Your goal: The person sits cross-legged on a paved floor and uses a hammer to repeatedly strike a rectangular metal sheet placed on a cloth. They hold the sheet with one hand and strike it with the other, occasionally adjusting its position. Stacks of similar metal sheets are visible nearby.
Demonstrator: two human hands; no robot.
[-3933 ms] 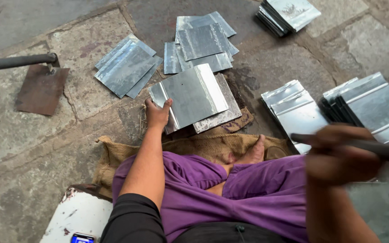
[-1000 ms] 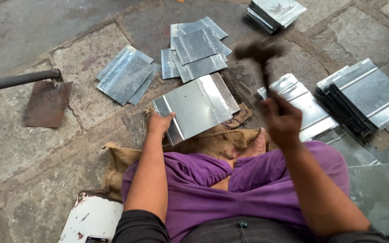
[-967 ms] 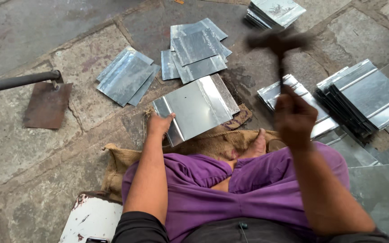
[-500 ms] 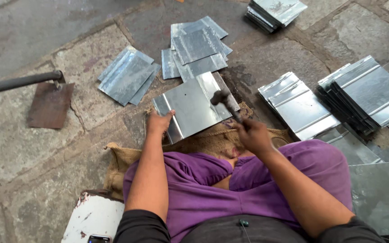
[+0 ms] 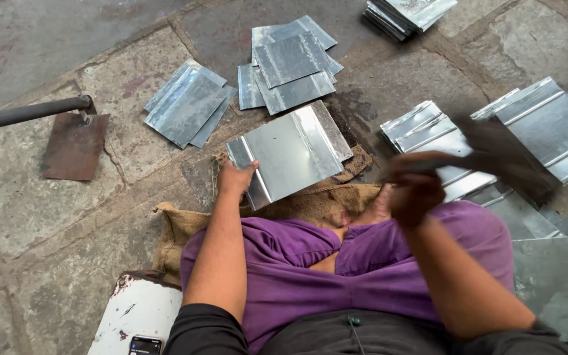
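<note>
My left hand (image 5: 235,180) presses on the near left corner of a shiny metal sheet (image 5: 290,152) that lies on the stone floor and a piece of burlap (image 5: 323,200). My right hand (image 5: 415,187) is raised over my right knee and grips the handle of a hammer (image 5: 504,158), whose head is a dark blur to the right, over the folded sheets. I sit on the ground in purple trousers (image 5: 363,263).
Piles of cut metal sheets lie ahead (image 5: 290,66), to the left (image 5: 185,105), at the top right (image 5: 409,13) and at the right (image 5: 547,125). A rusty spade (image 5: 73,144) lies at the left. A white stool (image 5: 133,309) with a phone on it stands near my left side.
My right hand struck the sheet with the hammer half a second ago and has now swung back up and to the right. My left hand has stayed on the sheet.
</note>
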